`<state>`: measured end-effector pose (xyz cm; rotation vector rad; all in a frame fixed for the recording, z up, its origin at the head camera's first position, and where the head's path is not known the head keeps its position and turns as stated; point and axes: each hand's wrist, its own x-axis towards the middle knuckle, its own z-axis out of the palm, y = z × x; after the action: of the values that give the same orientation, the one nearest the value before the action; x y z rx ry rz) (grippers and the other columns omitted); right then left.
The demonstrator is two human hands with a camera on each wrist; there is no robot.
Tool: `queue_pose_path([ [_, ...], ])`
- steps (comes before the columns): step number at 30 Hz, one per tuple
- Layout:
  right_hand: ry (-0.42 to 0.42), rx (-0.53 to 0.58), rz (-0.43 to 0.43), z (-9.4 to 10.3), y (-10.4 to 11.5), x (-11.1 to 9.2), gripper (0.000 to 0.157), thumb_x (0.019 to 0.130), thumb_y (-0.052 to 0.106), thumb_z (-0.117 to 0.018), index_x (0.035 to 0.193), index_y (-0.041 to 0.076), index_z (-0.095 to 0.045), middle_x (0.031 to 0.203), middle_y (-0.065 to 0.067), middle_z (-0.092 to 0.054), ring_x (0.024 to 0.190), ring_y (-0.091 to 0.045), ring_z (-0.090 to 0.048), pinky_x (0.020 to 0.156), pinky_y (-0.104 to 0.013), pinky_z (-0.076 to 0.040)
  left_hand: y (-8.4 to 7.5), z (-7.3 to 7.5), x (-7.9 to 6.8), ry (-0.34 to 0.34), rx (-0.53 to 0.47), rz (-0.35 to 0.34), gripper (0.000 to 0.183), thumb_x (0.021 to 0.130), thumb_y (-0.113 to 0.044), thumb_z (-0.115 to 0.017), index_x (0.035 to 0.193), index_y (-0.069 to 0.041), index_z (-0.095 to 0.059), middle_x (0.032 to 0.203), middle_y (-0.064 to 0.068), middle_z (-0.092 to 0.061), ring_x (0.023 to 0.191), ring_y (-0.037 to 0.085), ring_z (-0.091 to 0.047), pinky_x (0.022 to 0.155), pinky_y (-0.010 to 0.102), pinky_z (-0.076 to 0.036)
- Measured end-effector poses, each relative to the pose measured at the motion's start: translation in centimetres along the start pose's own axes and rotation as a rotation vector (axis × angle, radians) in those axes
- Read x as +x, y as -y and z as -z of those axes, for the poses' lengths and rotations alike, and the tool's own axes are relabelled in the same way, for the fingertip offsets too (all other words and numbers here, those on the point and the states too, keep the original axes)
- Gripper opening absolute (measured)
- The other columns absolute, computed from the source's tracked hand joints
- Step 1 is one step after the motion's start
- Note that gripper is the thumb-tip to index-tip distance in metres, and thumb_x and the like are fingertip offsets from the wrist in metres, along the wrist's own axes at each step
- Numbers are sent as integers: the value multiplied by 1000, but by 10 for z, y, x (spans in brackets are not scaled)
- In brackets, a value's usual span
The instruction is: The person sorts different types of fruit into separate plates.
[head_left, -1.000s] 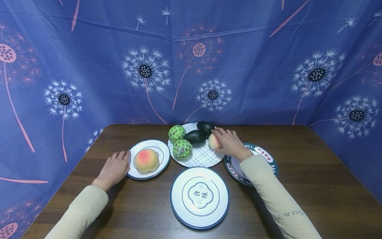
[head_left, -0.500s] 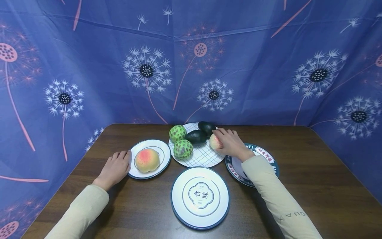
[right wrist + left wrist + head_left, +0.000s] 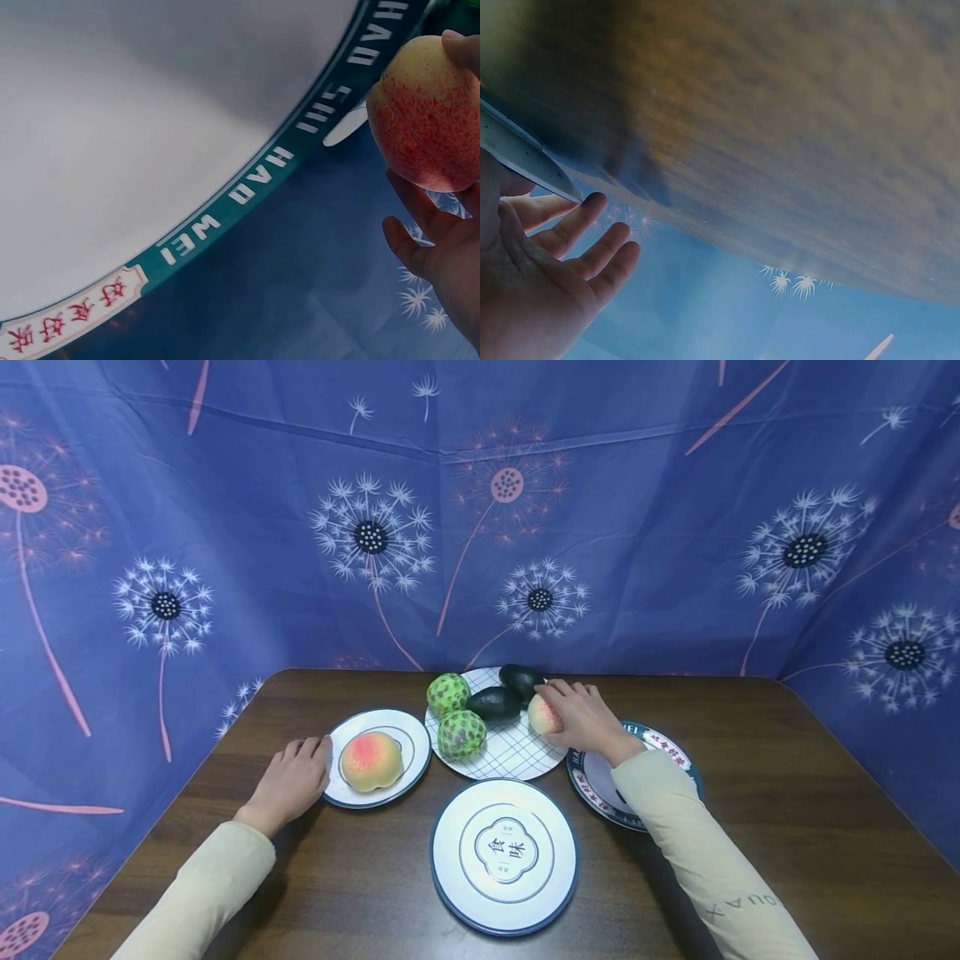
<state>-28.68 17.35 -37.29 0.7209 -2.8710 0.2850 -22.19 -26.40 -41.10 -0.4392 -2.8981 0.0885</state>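
Right hand gripping peach, thumb one side, fingers opposite, at checked plate's right side near the avocados; can't tell if lifted. Left hand pinching left plate's rim, second peach on it.

The wooden table carries a checked plate, a green-banded plate and two blue-rimmed plates.

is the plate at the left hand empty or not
Not empty: in the head view, a peach sits on the plate.
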Motion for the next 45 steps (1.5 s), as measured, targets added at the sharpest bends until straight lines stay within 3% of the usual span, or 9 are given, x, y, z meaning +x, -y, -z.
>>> queue_pose_path([
  [12, -81, 7, 81, 10, 8, 6, 78, 68, 31, -77, 135, 11, -42, 131, -12, -46, 111, -36, -46, 94, -54, -34, 1, 0, 2, -2, 2, 5, 48, 88, -18, -51, 128, 8, -44, 122, 27, -50, 112, 45, -46, 91, 58, -40],
  [30, -135, 63, 204, 26, 45, 26, 75, 68, 29, -77, 133, 12, -45, 127, -10, -48, 108, -31, -47, 95, -51, -35, 0, 3, 2, 1, -8, 2, 47, 88, -17, -50, 128, 8, -44, 123, 27, -49, 112, 46, -45, 91, 59, -39],
  [45, -101, 55, 243, 27, 83, 50, 78, 71, 33, -75, 137, 14, -39, 132, -8, -46, 113, -30, -46, 98, -49, -35, -1, 2, 0, -3, -9, 1, 47, 88, -17, -50, 127, 8, -45, 122, 27, -50, 112, 45, -46, 91, 58, -40],
])
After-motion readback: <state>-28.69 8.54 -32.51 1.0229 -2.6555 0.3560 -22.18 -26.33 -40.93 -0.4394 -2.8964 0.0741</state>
